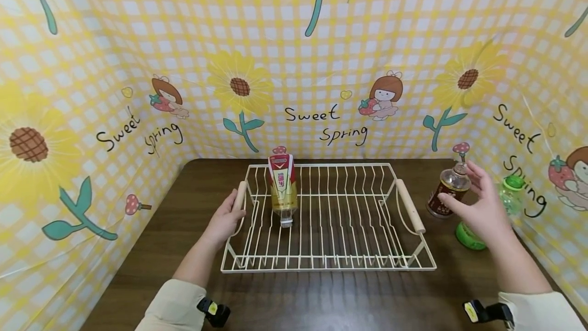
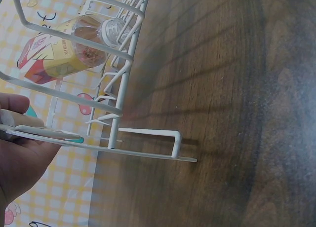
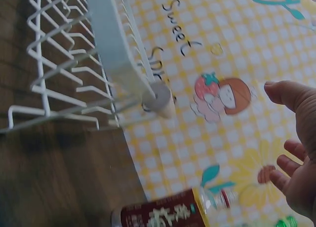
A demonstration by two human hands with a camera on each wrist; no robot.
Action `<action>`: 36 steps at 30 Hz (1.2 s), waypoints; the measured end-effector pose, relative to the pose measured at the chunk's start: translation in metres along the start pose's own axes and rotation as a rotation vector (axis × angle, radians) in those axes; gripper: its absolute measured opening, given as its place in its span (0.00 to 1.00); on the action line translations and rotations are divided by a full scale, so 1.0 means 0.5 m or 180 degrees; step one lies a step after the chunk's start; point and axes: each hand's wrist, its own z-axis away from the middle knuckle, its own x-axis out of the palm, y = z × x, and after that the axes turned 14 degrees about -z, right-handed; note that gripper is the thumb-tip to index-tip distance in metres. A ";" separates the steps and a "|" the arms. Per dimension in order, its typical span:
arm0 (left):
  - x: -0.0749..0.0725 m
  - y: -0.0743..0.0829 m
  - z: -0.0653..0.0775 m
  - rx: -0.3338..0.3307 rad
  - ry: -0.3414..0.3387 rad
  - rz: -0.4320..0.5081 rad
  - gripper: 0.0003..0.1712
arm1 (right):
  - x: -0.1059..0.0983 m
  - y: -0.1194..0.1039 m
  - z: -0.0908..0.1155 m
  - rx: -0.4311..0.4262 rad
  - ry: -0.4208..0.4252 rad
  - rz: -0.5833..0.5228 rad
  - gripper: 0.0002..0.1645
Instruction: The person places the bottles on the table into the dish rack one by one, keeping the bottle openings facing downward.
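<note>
My left hand [image 1: 223,219] grips the left wooden handle [image 1: 239,199] of a cream wire dish rack [image 1: 328,270]. A plastic bottle with a red and gold label [image 1: 282,183] leans in the rack's left part, its capped neck pointing down; the left wrist view shows this bottle [image 2: 74,49] through the wires. On the right, my right hand [image 1: 484,211] is held with fingers spread near a clear bottle with a dark brown label [image 1: 443,195], which stands on the table. In the right wrist view a gap separates the hand [image 3: 298,143] from that bottle [image 3: 165,212].
A green-capped bottle [image 1: 514,183] with a green base stands behind my right hand, partly hidden by it. The rack's right wooden handle [image 1: 410,206] lies left of the brown-labelled bottle. A yellow checked cloth [image 1: 303,75] encloses the dark wooden table [image 1: 349,300].
</note>
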 end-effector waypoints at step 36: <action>0.001 0.000 0.003 0.0050 -0.0011 0.0104 0.42 | -0.074 0.179 0.039 0.0985 0.1366 -0.0118 0.61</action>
